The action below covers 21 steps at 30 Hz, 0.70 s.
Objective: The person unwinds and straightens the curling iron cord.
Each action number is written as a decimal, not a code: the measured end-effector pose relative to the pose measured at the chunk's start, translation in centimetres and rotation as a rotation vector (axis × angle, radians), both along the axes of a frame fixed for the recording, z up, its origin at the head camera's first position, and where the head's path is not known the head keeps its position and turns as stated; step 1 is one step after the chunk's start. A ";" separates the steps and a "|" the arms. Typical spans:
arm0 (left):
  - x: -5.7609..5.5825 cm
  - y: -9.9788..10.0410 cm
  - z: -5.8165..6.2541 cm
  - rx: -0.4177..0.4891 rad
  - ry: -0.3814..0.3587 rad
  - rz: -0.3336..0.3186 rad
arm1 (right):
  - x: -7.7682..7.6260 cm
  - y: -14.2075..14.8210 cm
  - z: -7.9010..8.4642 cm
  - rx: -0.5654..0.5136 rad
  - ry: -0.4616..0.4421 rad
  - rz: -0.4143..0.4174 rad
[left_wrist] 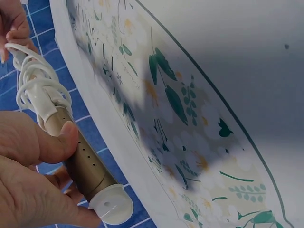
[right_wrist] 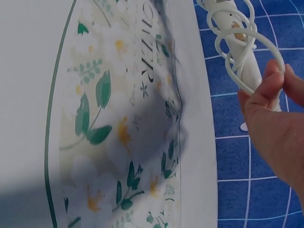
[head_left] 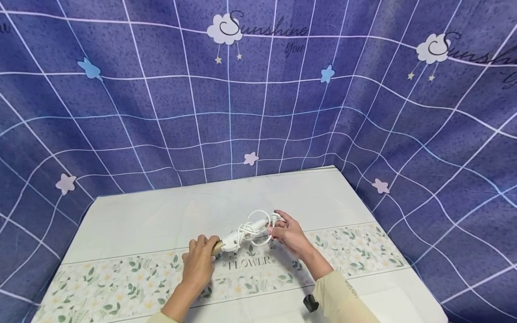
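Above a floral table (head_left: 161, 215), a curling wand (head_left: 238, 237) lies level between both hands, its long axis running left to right. The left hand (head_left: 198, 264) grips the gold barrel end. The right hand (head_left: 288, 235) pinches a loop of white cord (head_left: 258, 224) coiled round the handle end.

Curling wand (head_left: 234, 242) above table (head_left: 161, 215)

A white coiled plastic cord (head_left: 253, 228) wraps a gold perforated metal barrel (left_wrist: 83, 160); the white tablecloth with green-leaved flowers (head_left: 121, 282) lies before a blue grid-patterned backdrop (head_left: 161, 112).
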<state>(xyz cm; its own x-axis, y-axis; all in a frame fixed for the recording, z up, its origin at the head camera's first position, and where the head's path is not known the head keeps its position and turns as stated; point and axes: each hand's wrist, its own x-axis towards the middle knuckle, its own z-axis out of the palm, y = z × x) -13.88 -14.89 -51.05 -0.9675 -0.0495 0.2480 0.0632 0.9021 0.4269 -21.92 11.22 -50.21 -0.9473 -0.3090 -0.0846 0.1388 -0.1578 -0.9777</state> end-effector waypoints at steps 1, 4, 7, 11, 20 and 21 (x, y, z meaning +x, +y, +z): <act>0.0 0.0 0.0 0.002 0.004 0.000 | 0.0 0.0 -0.1 0.023 0.006 -0.008; 0.0 0.1 0.1 0.006 -0.001 0.000 | 0.0 -0.2 -0.3 0.068 0.022 -0.030; 0.0 0.1 0.3 0.015 -0.015 0.001 | 0.0 -0.3 -0.3 0.018 0.005 -0.039; 0.0 0.2 0.4 0.019 -0.034 0.007 | -0.2 -0.4 -0.4 -0.082 -0.048 -0.063; 0.0 0.3 0.5 0.020 -0.037 0.019 | -0.3 -0.5 -0.3 -0.187 -0.112 -0.130; 0.0 0.3 0.5 0.024 -0.035 0.020 | -0.3 -0.5 -0.3 -0.201 -0.123 -0.136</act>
<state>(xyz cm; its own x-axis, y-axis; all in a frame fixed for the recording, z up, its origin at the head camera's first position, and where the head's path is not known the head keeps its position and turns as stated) -13.89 -14.56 -50.57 -0.9743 -0.0748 0.2124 0.0295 0.8927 0.4497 -22.21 10.71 -50.54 -0.9677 -0.2017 -0.1513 0.2186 -0.3723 -0.9020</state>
